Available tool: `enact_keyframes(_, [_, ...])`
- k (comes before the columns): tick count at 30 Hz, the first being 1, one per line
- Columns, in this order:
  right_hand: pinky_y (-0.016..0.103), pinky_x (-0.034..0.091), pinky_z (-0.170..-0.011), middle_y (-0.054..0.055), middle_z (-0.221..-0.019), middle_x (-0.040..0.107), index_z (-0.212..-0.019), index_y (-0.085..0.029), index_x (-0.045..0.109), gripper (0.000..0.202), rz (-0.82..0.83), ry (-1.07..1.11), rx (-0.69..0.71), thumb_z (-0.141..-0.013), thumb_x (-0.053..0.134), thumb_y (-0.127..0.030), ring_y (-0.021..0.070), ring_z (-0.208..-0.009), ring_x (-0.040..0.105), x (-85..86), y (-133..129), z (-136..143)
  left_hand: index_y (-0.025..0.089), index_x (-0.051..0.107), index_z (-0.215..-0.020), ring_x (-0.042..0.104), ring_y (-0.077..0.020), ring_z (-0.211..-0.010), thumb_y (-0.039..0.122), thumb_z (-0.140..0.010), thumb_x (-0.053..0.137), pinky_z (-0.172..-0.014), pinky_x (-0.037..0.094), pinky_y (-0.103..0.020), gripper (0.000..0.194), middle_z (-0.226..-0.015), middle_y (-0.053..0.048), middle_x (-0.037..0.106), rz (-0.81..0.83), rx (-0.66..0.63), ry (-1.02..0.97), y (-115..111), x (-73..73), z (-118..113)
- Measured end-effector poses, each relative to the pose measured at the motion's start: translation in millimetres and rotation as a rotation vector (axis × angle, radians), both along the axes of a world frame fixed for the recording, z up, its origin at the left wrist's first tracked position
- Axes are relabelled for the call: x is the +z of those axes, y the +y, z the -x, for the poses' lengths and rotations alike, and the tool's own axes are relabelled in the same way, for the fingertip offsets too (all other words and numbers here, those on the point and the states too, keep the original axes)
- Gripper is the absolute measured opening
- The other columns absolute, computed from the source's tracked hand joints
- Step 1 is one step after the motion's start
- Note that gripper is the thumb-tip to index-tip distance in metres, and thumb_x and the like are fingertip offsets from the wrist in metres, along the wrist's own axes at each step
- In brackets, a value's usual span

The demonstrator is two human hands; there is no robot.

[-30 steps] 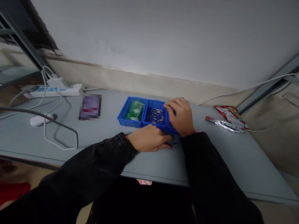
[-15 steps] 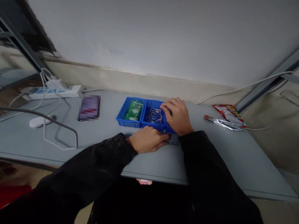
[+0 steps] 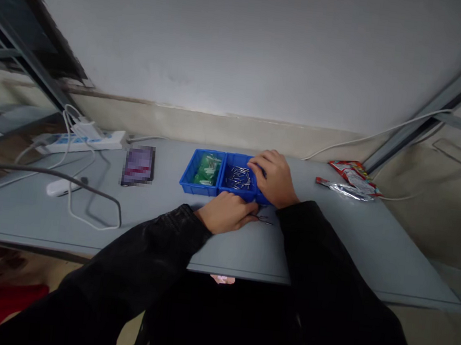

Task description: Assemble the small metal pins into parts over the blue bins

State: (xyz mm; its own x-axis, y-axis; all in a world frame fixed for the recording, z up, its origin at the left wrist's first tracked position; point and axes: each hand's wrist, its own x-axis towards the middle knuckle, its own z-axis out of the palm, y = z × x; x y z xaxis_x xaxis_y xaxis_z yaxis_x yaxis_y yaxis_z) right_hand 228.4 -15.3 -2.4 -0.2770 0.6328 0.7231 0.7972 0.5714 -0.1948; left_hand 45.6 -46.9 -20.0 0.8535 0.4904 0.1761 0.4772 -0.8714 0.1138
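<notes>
My left hand (image 3: 226, 214) is low over the table in front of the blue bins, its fingers closed together. Thin metal pins (image 3: 265, 220) show by its fingertips; whether they are held or lie on the table I cannot tell. Over the right rim of the middle blue bin (image 3: 236, 194) is my right hand (image 3: 274, 180), fingers curled and closed, their contents hidden. That bin holds many small metal pins (image 3: 238, 178). Beside it, the left blue bin (image 3: 198, 190) contains small clear-and-green pieces (image 3: 208, 170). A third blue bin (image 3: 261, 199) is mostly covered by my right hand.
At left on the grey table (image 3: 160, 209) are a pixelated dark-edged object (image 3: 138, 165), a white power strip (image 3: 89, 143), a white device (image 3: 62, 186) and loose cables. A red packet (image 3: 354, 174) and silvery wrapper (image 3: 350, 191) lie at right. Behind stands a wall.
My left hand has shifted very slightly up, and the thin metal pins by its fingertips show a little more. My right hand stays nearly where it was.
</notes>
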Motion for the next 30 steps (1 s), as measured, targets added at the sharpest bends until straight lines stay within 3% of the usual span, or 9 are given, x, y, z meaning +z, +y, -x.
enact_keyframes(17, [0.039,0.042,-0.087,0.006,-0.095,0.068,-0.091,-0.021,0.069,0.025,-0.014,0.001,-0.002,-0.102,0.049,-0.032,0.0225,-0.094,0.057,-0.2,0.2,-0.7,0.017,0.068,-0.099,0.065,-0.0157,-0.065,0.038,-0.104,0.048,-0.06,0.044,-0.028,0.029,-0.078,-0.004,0.068,-0.115,-0.096,-0.118,2.6,-1.0,2.2])
enact_keyframes(30, [0.038,0.041,-0.086,0.005,-0.095,0.068,-0.091,-0.022,0.069,0.025,-0.016,-0.004,-0.006,-0.102,0.049,-0.032,0.0225,-0.095,0.057,0.9,-0.4,0.0,0.017,0.065,-0.103,0.065,-0.0165,-0.066,0.04,-0.107,0.04,-0.059,0.045,-0.027,0.034,-0.077,-0.004,0.067,-0.118,-0.05,-0.173,2.6,-2.3,3.4])
